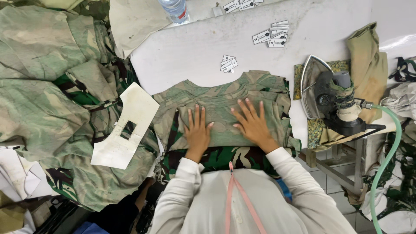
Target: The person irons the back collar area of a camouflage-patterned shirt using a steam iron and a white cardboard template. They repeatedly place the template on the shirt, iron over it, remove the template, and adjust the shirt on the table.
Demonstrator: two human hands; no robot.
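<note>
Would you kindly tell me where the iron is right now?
In the head view, the iron lies tipped on its side on a patterned pad at the table's right edge, right of the folded camouflage shirt.

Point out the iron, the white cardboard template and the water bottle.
iron [323,93], head view, on its dark body beside the soleplate.
white cardboard template [130,112], head view, on its upper flat part.
water bottle [174,9], head view, on its clear side wall.

White paper tags [271,35] – small rectangles – scattered on the table's [195,47] far side
</note>
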